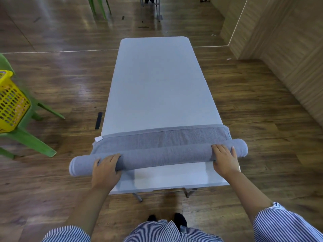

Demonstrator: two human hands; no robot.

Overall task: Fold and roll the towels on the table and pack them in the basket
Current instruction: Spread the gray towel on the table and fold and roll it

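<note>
I see a grey towel (158, 151) lying across the near end of the white table (157, 81), mostly wound into a long roll that overhangs the table at both sides. A flat strip of it is still unrolled at the roll's 12 o'clock side, with a small white tag (98, 138) at its left corner. My left hand (106, 167) rests on the roll near its 9 o'clock end, fingers curved over it. My right hand (224, 158) lies on the 3 o'clock end, fingers laid over the top. At 9 o'clock of the table, well apart, a yellow basket (12, 102) sits on a green chair (33, 135). The floor (70, 81) is dark wood.
</note>
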